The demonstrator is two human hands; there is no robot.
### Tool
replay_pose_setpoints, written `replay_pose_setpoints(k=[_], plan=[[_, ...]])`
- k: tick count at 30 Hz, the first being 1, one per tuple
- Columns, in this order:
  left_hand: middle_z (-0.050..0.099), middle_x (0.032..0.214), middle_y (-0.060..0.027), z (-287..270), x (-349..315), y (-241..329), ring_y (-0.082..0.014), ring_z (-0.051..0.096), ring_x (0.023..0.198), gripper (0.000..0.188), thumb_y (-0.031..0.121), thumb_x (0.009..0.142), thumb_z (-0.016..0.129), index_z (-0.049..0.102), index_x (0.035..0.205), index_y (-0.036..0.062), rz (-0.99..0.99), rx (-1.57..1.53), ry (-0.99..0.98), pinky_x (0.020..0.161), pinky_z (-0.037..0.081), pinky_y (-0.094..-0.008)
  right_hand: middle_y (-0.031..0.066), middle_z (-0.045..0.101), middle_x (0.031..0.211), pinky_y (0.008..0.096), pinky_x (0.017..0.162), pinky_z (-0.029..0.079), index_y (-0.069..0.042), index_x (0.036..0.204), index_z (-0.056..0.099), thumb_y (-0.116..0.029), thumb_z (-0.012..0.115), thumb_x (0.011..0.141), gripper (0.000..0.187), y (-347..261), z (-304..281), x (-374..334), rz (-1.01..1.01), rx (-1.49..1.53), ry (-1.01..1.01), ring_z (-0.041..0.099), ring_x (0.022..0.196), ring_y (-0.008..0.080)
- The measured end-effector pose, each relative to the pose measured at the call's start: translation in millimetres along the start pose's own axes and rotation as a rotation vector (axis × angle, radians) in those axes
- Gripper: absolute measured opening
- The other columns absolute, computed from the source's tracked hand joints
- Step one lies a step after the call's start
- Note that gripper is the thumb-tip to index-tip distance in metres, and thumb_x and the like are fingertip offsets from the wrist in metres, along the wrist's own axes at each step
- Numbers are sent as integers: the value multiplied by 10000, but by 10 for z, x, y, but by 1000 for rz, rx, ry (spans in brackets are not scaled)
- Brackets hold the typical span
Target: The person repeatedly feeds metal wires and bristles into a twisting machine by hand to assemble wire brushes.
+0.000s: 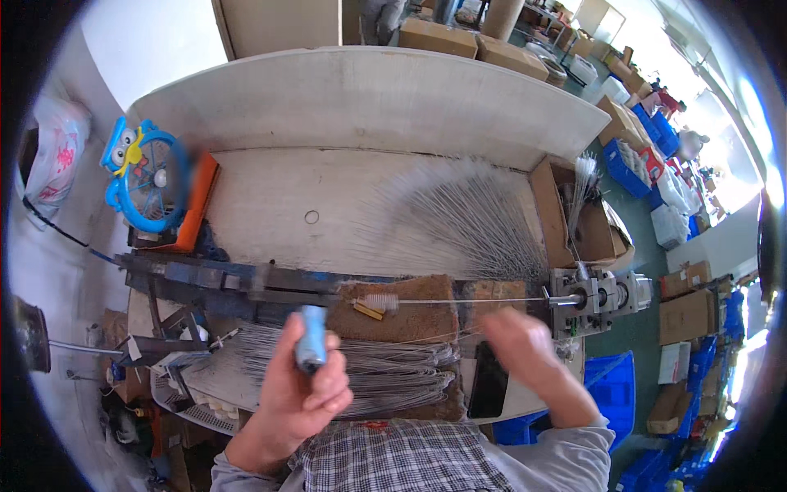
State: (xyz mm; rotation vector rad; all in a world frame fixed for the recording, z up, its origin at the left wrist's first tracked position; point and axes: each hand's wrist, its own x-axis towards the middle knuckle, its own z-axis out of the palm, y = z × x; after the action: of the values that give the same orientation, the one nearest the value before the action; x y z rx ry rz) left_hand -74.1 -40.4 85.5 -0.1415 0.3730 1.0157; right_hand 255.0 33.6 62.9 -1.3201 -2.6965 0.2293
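My left hand (305, 385) is closed around a short light-blue cylinder with a dark end (311, 338), whose kind I cannot make out. My right hand (518, 340) is smeared by motion beside a thin metal rod (467, 301); whether its fingers touch or hold anything does not show. The rod runs leftward from the chuck of a metal spindle unit (586, 297) and bears a blurred bristle section (382, 302) at its left end. Beneath the bristles lies a small yellowish bar (369, 311) on a brown fibrous mat (422, 324). Bundles of thin wire stems (393, 377) lie below it.
A fanned heap of wire brushes (484, 213) covers the back right, next to a cardboard box (551, 184). A blue toy-shaped fan (152, 176) stands at the left by an orange box (205, 193). A black phone (489, 381) lies near the front edge.
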Motion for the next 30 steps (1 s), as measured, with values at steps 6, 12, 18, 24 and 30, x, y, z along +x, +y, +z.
replay_pose_setpoints(k=[6, 12, 18, 24, 30], plan=[[582, 612, -80, -457, 35, -130, -146, 482, 418, 601, 579, 965, 317, 578, 972, 38, 298, 104, 104, 495, 442, -300, 128, 645, 832, 349, 673, 512, -10, 927, 656, 40, 598, 789, 158, 686, -924, -208, 266, -63, 396, 644, 765, 292], [609, 1042, -123, -382, 1117, -649, -210, 630, 620, 285, 241, 900, 567, 585, 1120, 61, 861, 1863, 153, 541, 520, -342, 115, 686, 847, 330, 680, 514, -30, 918, 694, -70, 665, 806, 123, 751, -549, 78, 316, 196, 315, 658, 760, 277], [513, 777, -52, -464, 1716, -574, -230, 635, 665, 83, 115, 730, 597, 546, 793, 98, 989, 2627, 252, 521, 529, -348, 124, 691, 849, 366, 698, 521, -72, 904, 716, -198, 686, 804, 163, 1090, -279, 123, 157, 86, 138, 662, 791, 294], [607, 939, -82, -25, 2145, -106, -256, 636, 744, 245, 135, 773, 610, 626, 1016, 108, 1398, 2625, 306, 572, 523, -364, 103, 694, 807, 388, 681, 522, -107, 902, 729, -252, 680, 803, 182, 1092, -429, 150, 167, 200, 74, 658, 755, 304], [650, 1039, -94, -272, 1390, -394, -234, 665, 789, 254, 192, 825, 671, 668, 1067, 112, 1065, 2159, 167, 682, 545, -313, 59, 669, 717, 359, 648, 491, -131, 859, 749, -301, 726, 764, 196, 1173, -537, 76, 46, 258, -190, 621, 704, 253]])
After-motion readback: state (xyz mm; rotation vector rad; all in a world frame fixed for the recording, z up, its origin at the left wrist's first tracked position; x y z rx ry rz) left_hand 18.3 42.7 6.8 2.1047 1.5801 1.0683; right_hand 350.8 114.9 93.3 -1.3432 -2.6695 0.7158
